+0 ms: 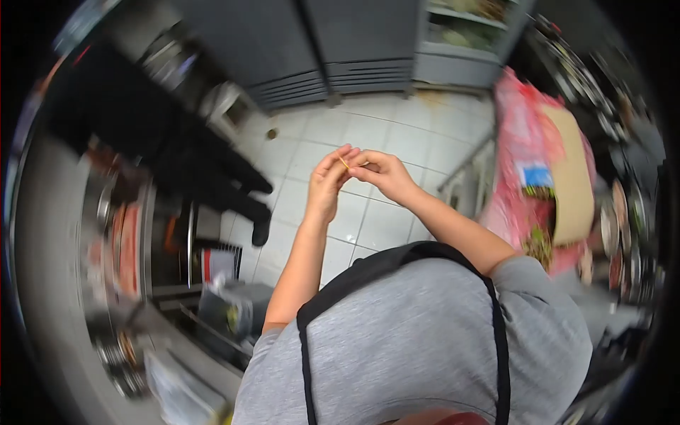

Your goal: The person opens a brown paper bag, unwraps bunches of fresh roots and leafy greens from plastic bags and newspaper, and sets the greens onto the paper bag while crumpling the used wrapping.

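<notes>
Both hands meet in front of my chest, above the tiled floor. A thin yellow band [344, 163], which looks like a rubber band, runs between the fingers. My left hand [326, 185] has its fingers raised and pressed together, with the band across them. From the other side, my right hand [384, 174] pinches the band between thumb and fingers. The fingers hide part of the band.
Someone in dark clothes [163, 127] stands at the left beside the counter. At the right, pink plastic [506, 142] and a cutting board [570, 173] lie near some greens [538, 244]. Grey cabinets [368, 42] line the back. A grey bin [237, 308] stands at lower left.
</notes>
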Action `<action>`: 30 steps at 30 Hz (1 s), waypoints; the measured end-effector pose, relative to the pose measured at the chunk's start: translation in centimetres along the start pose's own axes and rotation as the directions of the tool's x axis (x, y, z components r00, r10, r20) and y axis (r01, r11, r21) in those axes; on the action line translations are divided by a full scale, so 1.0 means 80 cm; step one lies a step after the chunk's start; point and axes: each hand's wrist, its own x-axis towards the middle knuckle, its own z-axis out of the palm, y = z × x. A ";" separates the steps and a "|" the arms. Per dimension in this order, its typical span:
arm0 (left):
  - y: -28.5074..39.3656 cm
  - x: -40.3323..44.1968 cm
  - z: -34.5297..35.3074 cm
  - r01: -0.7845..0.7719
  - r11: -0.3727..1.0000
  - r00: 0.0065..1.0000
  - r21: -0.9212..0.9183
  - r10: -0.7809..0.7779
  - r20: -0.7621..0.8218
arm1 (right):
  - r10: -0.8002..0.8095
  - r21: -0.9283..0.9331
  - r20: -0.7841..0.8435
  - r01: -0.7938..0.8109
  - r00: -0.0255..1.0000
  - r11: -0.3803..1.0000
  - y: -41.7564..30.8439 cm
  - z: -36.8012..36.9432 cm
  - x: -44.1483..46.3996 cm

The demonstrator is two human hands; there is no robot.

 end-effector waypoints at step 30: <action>-0.136 0.342 0.306 0.794 0.598 0.421 -0.106 -0.416 0.806 | -0.078 0.179 -0.901 0.529 0.427 0.829 -0.046 -0.308 -0.097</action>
